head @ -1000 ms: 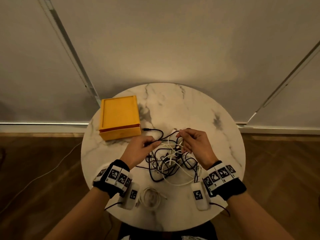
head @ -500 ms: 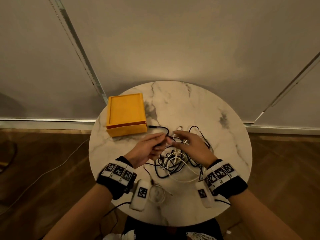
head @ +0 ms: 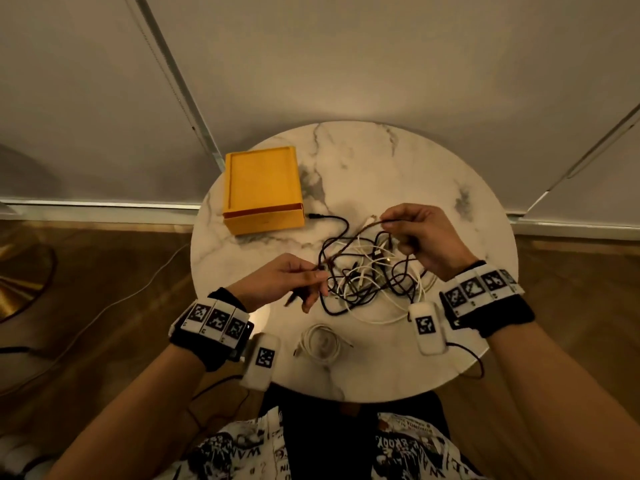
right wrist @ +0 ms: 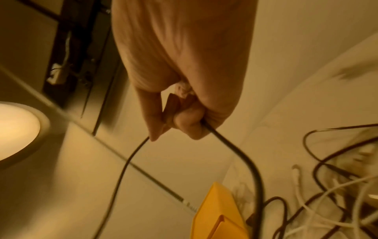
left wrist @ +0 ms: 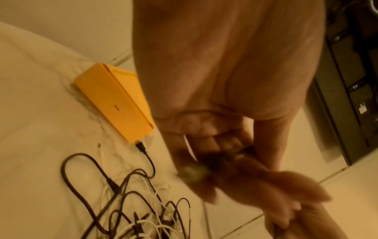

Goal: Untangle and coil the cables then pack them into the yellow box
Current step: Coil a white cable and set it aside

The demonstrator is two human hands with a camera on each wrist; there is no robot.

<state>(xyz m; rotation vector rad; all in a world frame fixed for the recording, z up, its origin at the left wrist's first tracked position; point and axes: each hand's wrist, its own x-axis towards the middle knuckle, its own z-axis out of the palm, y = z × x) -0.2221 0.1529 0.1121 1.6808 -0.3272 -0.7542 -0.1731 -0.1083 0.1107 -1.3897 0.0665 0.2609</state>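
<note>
Cables (head: 367, 278) remain mostly tangled on the surface (head: 415, 174) beside the closed yellow box (head: 262, 190); one white coil (head: 320, 344) lies finished, both hands' grips pinching a black cable (head: 349, 244).

Black and white cables (head: 367, 275) are seen tangled at centre; the closed yellow box (head: 262, 190) lies at ten o'clock.

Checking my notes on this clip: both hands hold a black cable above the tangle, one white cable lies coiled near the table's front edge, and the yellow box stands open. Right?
Not quite: the yellow box is shut, its lid on, as the head view shows. The rest holds: left hand and right hand each hold a black cable, and the coiled white cable lies near the front edge.
</note>
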